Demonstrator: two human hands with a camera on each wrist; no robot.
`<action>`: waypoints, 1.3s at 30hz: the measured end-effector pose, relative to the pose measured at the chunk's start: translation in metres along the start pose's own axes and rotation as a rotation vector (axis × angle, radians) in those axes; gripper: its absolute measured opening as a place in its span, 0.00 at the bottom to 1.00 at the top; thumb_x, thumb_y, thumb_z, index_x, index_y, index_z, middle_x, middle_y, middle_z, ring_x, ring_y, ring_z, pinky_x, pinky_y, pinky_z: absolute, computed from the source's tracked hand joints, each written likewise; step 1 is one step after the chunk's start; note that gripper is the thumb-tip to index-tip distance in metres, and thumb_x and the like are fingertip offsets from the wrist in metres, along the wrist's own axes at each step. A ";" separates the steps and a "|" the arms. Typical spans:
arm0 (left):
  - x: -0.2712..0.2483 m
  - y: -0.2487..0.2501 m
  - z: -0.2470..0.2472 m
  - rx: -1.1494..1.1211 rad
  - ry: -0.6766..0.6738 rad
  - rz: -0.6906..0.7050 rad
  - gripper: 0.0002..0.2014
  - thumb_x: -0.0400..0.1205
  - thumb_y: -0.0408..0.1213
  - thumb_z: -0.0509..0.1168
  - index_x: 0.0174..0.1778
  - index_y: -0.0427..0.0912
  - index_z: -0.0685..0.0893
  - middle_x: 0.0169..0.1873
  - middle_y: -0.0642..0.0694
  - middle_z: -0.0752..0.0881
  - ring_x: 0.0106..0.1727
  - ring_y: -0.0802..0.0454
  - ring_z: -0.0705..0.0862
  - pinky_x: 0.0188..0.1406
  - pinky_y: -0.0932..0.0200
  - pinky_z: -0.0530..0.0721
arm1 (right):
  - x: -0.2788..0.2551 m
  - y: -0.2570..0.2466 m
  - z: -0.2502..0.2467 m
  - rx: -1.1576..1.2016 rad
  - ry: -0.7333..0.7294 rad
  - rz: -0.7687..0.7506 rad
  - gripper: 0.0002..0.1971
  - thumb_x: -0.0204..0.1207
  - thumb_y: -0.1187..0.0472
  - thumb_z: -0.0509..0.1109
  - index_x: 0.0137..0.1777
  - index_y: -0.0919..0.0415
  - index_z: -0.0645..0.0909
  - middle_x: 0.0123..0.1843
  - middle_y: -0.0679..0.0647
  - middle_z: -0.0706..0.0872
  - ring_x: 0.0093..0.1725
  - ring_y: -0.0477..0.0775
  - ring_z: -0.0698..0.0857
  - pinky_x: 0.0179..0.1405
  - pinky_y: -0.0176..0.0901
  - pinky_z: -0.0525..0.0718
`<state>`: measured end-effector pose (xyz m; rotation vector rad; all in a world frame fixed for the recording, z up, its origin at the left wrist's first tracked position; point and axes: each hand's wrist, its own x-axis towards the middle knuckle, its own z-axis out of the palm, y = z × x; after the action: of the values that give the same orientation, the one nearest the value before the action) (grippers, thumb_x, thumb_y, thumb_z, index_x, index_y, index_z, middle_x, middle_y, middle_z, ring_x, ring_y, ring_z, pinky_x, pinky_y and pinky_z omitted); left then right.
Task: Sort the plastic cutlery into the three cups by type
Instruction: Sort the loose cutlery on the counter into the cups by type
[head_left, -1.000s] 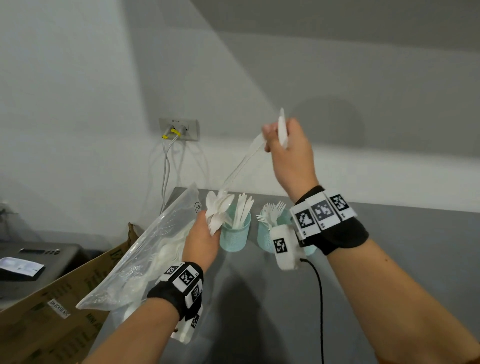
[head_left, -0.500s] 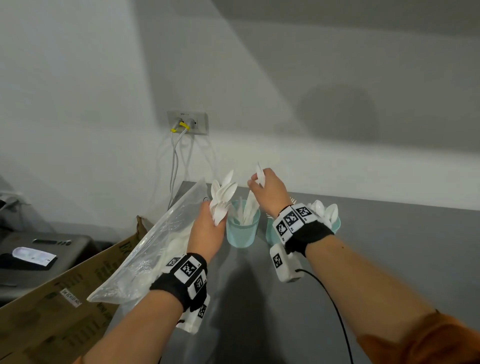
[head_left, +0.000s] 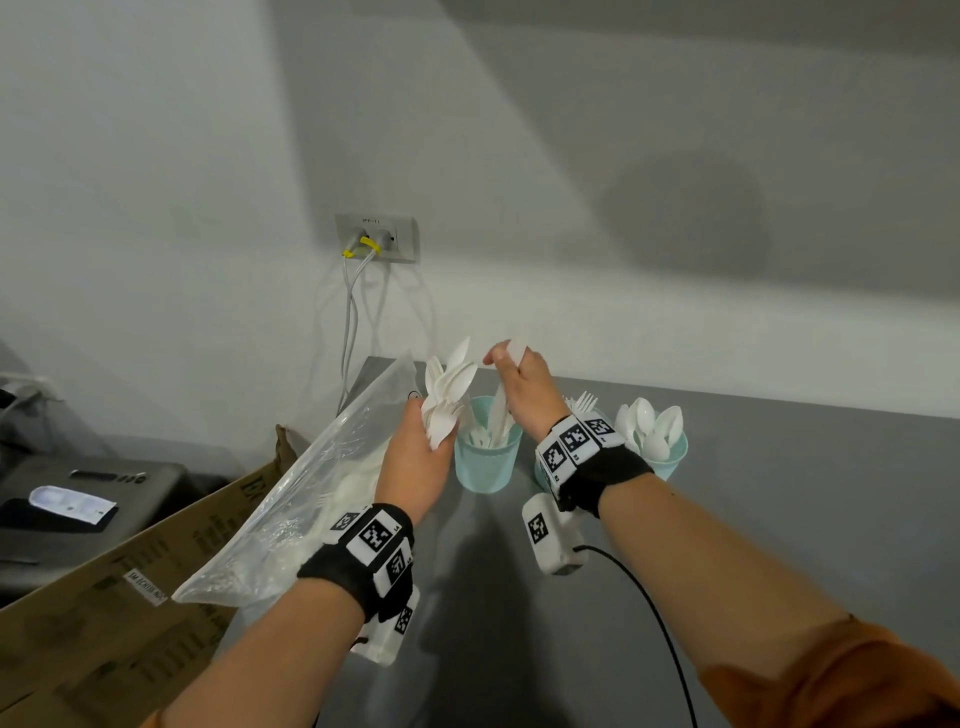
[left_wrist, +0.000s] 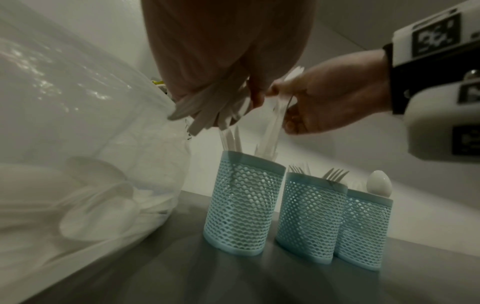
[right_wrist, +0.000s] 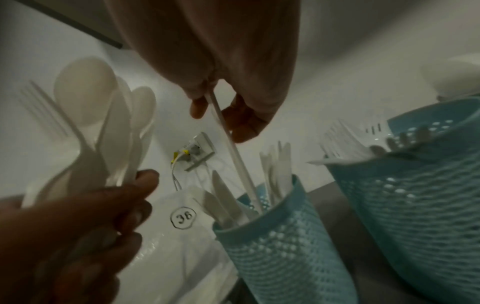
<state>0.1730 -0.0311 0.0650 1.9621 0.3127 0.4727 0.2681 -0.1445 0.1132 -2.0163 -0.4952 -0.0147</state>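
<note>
Right wrist view shows the right hand (right_wrist: 221, 102) pinching a light, slightly bendy plastic knife (right_wrist: 233, 156) by its upper end over the left cup (right_wrist: 280, 242), while the left hand (right_wrist: 78, 226) clutches a slippery mixed bundle (right_wrist: 103, 133).

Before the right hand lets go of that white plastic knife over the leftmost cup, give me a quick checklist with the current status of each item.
1. Right hand grips the white plastic knife: ok.
2. Knife tip is inside the leftmost pale blue perforated cup: ok, seen in the right wrist view.
3. That cup holds knives only: ok as far as visible.
4. Left hand holds the bundle of white plastic spoons and forks clear of the cup mouth: ok.
5. Middle cup with forks and right cup with spoons upright: ok.
6. Clear plastic bag of cutlery stable on the grey table: cannot tell.
</note>
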 end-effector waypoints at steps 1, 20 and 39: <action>-0.001 0.000 0.000 0.007 -0.001 0.000 0.12 0.84 0.42 0.62 0.60 0.46 0.72 0.42 0.56 0.81 0.42 0.64 0.80 0.40 0.62 0.74 | 0.000 0.007 0.002 -0.030 -0.027 0.015 0.14 0.85 0.58 0.55 0.49 0.64 0.81 0.42 0.60 0.84 0.46 0.60 0.83 0.51 0.50 0.78; -0.012 0.006 0.013 0.408 -0.001 0.101 0.18 0.80 0.38 0.63 0.65 0.46 0.70 0.52 0.46 0.83 0.48 0.42 0.85 0.44 0.43 0.84 | -0.030 -0.025 -0.023 -0.343 0.065 -0.142 0.08 0.66 0.46 0.78 0.41 0.48 0.88 0.47 0.43 0.76 0.54 0.47 0.68 0.62 0.44 0.71; -0.012 0.016 0.028 0.192 -0.094 0.019 0.19 0.82 0.35 0.62 0.67 0.46 0.65 0.48 0.44 0.86 0.48 0.43 0.86 0.49 0.46 0.84 | -0.039 -0.076 -0.070 0.369 0.352 -0.322 0.07 0.85 0.59 0.59 0.50 0.44 0.73 0.46 0.42 0.77 0.38 0.50 0.84 0.38 0.43 0.85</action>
<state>0.1752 -0.0652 0.0669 2.1685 0.2890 0.3726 0.2198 -0.1869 0.2035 -1.5153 -0.5452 -0.4370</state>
